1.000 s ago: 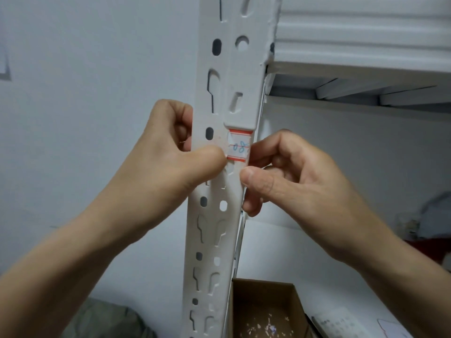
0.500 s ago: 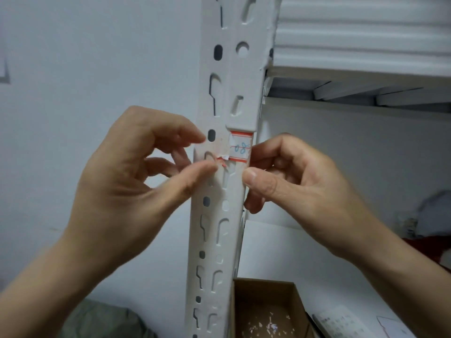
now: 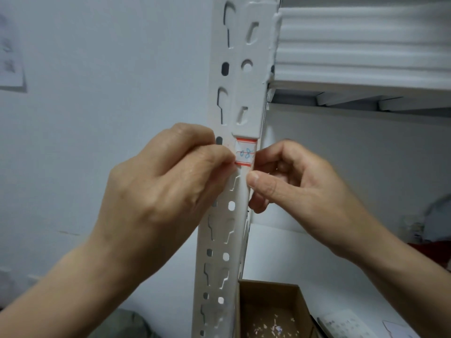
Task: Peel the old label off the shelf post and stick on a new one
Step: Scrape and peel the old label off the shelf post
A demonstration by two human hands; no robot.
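Note:
A white slotted shelf post (image 3: 234, 215) runs up the middle of the head view. On its front face sits the old label (image 3: 246, 153), white with red bars and blue handwriting; its upper left corner looks lifted. My left hand (image 3: 166, 191) is at the label's left edge, fingers curled, with the fingertips pinching that edge. My right hand (image 3: 300, 189) holds the post from the right, thumb on the front just below the label and fingers curled behind.
A shelf board (image 3: 366, 86) with stacked white foam sheets (image 3: 361, 40) juts out at upper right. Below stands an open cardboard box (image 3: 271, 311) holding paper scraps. A printed sheet (image 3: 346, 325) lies at lower right. A paper (image 3: 9, 57) hangs on the left wall.
My left hand had opened and drawn back from the post; it has now come back and closed its fingertips on the label's left edge. The right hand has stayed put.

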